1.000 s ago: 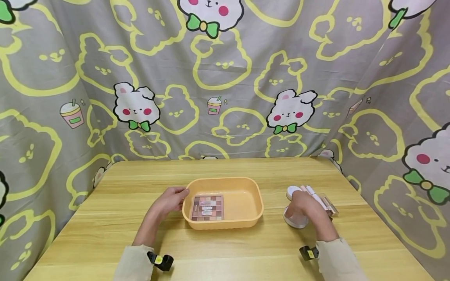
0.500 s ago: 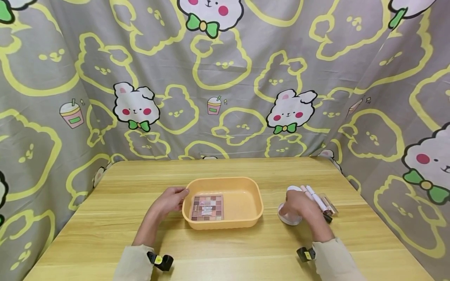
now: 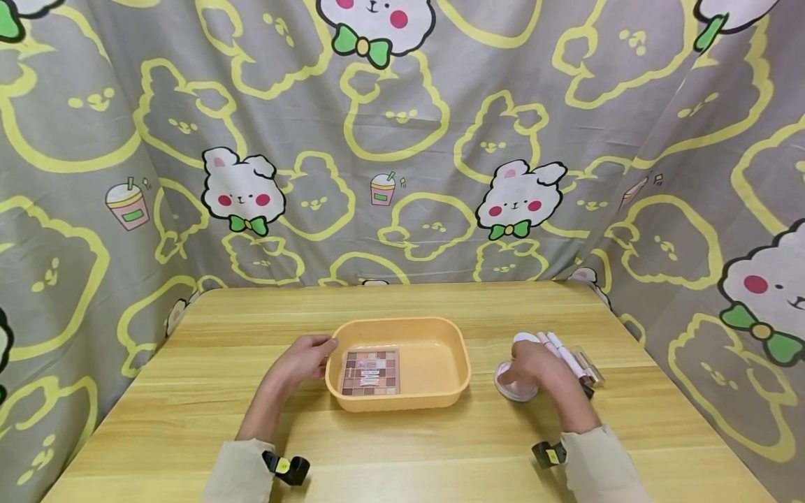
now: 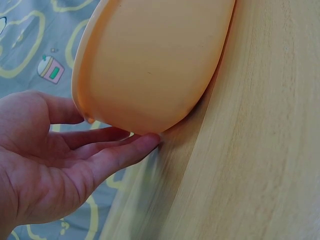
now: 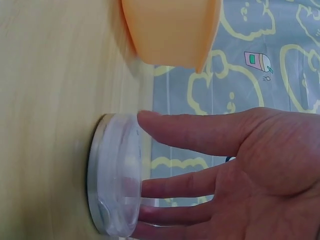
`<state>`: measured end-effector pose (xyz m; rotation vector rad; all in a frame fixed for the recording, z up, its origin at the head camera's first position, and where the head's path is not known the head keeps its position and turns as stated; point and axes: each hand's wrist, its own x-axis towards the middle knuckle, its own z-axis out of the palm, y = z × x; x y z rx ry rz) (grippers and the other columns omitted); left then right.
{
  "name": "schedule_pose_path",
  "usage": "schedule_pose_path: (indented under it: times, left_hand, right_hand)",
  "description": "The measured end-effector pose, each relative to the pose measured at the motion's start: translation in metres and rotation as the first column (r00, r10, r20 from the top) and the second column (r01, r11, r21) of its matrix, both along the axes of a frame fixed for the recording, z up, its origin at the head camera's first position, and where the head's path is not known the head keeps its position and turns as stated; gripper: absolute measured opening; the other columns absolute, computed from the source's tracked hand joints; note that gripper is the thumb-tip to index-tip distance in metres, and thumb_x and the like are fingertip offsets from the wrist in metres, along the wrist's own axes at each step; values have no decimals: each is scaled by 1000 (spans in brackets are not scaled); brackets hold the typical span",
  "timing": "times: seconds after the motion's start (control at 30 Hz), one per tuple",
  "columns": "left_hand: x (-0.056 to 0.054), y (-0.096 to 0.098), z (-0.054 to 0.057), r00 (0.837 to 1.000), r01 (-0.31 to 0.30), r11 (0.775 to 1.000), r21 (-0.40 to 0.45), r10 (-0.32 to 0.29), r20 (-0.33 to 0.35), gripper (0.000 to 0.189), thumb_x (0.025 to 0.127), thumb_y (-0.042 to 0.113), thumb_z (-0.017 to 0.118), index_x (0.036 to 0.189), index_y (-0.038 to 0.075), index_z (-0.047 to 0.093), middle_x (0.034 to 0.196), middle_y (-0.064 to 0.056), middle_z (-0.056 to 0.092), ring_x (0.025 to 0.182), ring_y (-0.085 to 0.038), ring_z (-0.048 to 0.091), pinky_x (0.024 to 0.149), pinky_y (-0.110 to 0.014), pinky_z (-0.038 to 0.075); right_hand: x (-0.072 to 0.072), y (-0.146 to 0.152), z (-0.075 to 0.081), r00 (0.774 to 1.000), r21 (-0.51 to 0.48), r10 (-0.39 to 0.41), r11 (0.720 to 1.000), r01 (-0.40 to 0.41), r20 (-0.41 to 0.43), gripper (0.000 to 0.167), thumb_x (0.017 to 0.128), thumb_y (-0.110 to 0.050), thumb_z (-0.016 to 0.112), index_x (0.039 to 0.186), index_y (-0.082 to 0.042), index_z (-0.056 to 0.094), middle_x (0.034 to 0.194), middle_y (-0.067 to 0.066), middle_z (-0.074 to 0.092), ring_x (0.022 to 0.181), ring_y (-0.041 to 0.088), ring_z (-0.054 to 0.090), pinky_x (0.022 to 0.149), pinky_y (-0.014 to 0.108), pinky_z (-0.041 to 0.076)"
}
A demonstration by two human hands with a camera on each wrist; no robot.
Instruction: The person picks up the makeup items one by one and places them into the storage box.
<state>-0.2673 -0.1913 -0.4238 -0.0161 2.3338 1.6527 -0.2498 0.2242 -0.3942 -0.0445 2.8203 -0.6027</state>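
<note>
A yellow-orange plastic basin stands mid-table with an eyeshadow palette lying in its left half. My left hand is at the basin's left end. In the left wrist view its fairly straight fingers touch the rim and the outer end wall. My right hand holds a round clear-lidded powder compact, low at the table to the right of the basin. Its thumb is at one edge of the lid and several fingers reach the other side, their tips partly hidden.
Just beyond my right hand lie a white round item, pink and white tubes, clear-and-brown tubes and a small black-ended item. A patterned curtain encloses the wooden table's back and sides.
My right hand has shifted the compact left, toward the basin, mostly in the first half second. The left hand, basin and palette have kept their places.
</note>
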Motion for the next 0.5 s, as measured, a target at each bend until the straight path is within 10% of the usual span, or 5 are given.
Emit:
schedule_pose_path:
  times: [0.5]
  left_hand:
    - [0, 0, 1, 1000, -8, 1000, -10, 8, 2, 49, 109, 24, 45, 146, -9, 46, 130, -24, 64, 113, -27, 66, 88, -37, 60]
  right_hand:
    - [1, 0, 1, 999, 42, 13, 999, -15, 43, 62, 81, -18, 83, 121, 19, 55, 96, 16, 65, 83, 23, 60, 72, 36, 56]
